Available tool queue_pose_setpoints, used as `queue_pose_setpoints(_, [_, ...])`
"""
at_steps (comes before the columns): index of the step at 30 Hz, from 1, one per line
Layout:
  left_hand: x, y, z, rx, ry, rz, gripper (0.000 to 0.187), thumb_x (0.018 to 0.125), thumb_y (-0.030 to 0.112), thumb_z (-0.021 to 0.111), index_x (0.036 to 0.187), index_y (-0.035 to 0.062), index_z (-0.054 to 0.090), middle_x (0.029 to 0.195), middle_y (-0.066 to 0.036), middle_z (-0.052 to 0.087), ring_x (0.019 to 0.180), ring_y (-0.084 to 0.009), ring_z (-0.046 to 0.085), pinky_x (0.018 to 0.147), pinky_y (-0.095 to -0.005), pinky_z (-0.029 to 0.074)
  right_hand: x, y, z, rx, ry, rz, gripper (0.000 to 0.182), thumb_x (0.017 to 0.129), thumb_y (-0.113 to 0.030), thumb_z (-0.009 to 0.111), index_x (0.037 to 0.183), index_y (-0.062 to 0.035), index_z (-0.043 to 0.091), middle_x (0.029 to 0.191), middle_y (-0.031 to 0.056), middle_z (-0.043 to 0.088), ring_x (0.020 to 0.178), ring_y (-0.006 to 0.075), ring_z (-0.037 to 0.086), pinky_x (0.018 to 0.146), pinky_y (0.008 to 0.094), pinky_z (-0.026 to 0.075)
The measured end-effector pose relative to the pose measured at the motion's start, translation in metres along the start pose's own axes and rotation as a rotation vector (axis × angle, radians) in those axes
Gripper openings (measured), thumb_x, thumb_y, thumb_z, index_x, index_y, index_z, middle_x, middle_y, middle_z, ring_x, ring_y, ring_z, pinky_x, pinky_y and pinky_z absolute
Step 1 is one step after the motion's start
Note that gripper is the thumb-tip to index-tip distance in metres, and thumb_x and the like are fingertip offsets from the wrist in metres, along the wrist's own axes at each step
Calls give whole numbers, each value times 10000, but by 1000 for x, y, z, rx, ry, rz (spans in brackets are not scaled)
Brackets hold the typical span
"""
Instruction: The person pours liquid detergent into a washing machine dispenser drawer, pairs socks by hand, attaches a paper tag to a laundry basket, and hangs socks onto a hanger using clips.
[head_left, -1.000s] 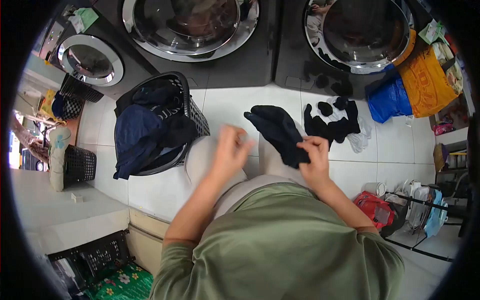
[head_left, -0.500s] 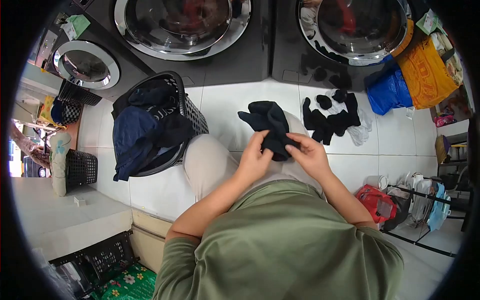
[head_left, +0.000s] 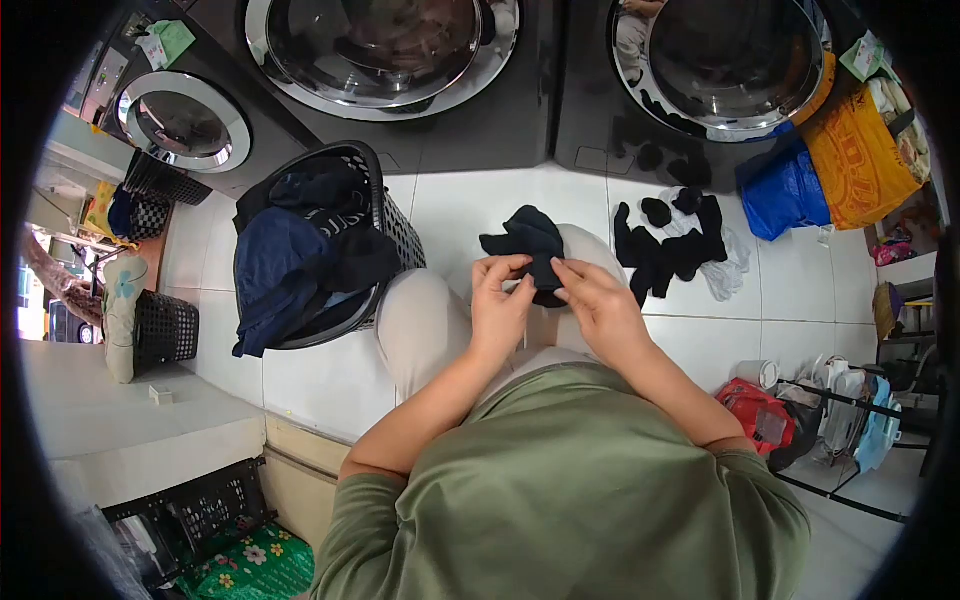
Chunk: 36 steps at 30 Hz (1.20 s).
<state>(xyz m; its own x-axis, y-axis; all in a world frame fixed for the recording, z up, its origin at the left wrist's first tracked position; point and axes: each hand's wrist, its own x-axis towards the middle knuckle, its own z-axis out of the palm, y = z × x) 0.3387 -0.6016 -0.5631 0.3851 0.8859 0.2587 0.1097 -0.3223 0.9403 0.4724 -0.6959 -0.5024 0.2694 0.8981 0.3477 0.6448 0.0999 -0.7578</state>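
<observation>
Over my lap I hold a pair of dark socks (head_left: pixel 528 236), bunched together with their toe ends flopping away from me. My left hand (head_left: pixel 502 308) pinches the near part of the fabric from the left. On the other side, my right hand (head_left: pixel 604 303) grips the same part between thumb and fingers. Both hands almost meet at a folded band of cloth. To the right on the floor lie loose black socks (head_left: pixel 686 252), dark balled socks (head_left: pixel 656 211) and some white cloth (head_left: pixel 728 268).
A black laundry basket (head_left: pixel 400 235) heaped with dark clothes (head_left: pixel 285 265) stands left of my knee. Front-loading machines (head_left: pixel 555 120) line the far side. Blue (head_left: pixel 785 190) and orange bags (head_left: pixel 862 150) sit at the right, above a rack (head_left: pixel 850 400) with hanging items.
My hands have drawn closer together and folded the near part of the socks into a narrow band. The view has shifted slightly.
</observation>
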Motion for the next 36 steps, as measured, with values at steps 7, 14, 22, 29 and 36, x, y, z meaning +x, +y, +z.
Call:
queue_pose_setpoints(7, [5, 13, 3, -579, -30, -552, 178, 925, 23, 583, 1102, 36, 587, 896, 5, 579, 755, -58, 505, 645, -223, 429, 5, 6, -3, 375, 8, 420, 211, 894, -122, 656, 1039, 30, 683, 885, 109, 662, 754, 158, 612, 658, 262, 476])
queue_pose_setpoints(14, [5, 7, 8, -652, -30, -571, 190, 923, 24, 589, 1109, -3, 567, 925, -9, 589, 785, -75, 539, 714, -243, 462, 4, 11, 10, 432, -24, 372, 145, 856, -101, 704, 885, 39, 683, 855, 43, 602, 745, 90, 572, 651, 220, 458])
queue_pose_setpoints(22, [3, 15, 5, -664, -169, -621, 315, 929, 36, 563, 1241, -1, 556, 1140, -75, 637, 1024, -169, 594, 921, -330, 461, -3, 40, 13, 981, -88, 583, 77, 955, -93, 575, 1008, -46, 605, 955, 50, 638, 805, 128, 594, 770, 264, 474])
queue_pose_setpoints(29, [11, 14, 1, -1359, -131, -933, 312, 945, 58, 424, 1240, 21, 516, 1292, -118, 545, 1123, -251, 553, 968, -426, 453, -5, 75, 8, 1695, 68, 872, 108, 992, -137, 503, 1025, -59, 570, 1003, 74, 627, 917, 208, 609, 874, 396, 496])
queue_pose_setpoints(36, [13, -11, -1, -1324, -153, -1020, 380, 912, 169, 476, 1247, -1, 537, 1216, -151, 618, 1158, -276, 576, 1035, -441, 431, 7, 69, 8, 1642, 348, 885, 159, 999, -127, 468, 1059, -1, 544, 1029, 114, 620, 941, 250, 628, 893, 410, 517])
